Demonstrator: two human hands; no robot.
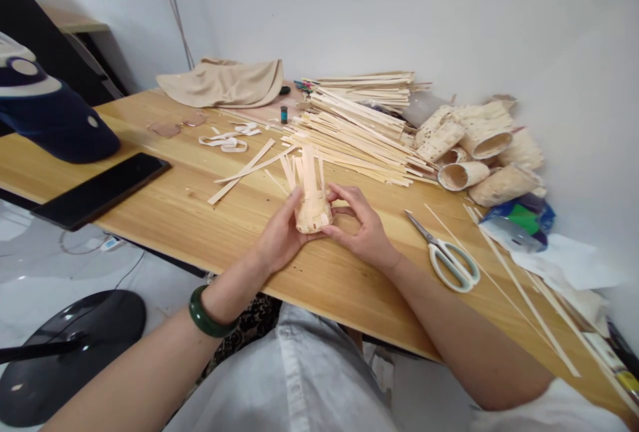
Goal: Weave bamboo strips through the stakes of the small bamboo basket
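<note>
Between my two hands is a small woven basket (313,209) of pale flat strips, its loose strip ends standing up from the top. My left hand (282,232) is closed round its left side and lower edge. On the other side my right hand (362,225) grips it, fingers bent and thumb at the bottom edge. The basket is just above the wooden table (319,285). Loose pale strips (244,172) lie crossed behind my left hand. Scissors (446,255) with white-green handles rest to the right of my right hand.
At the back lies a large pile of strips (359,132), with rough pale tubes (474,146) to its right. A thread spool (284,115), a beige cloth (224,82) and curled white ribbon (227,142) are further left. A black phone (104,189) lies at the left edge.
</note>
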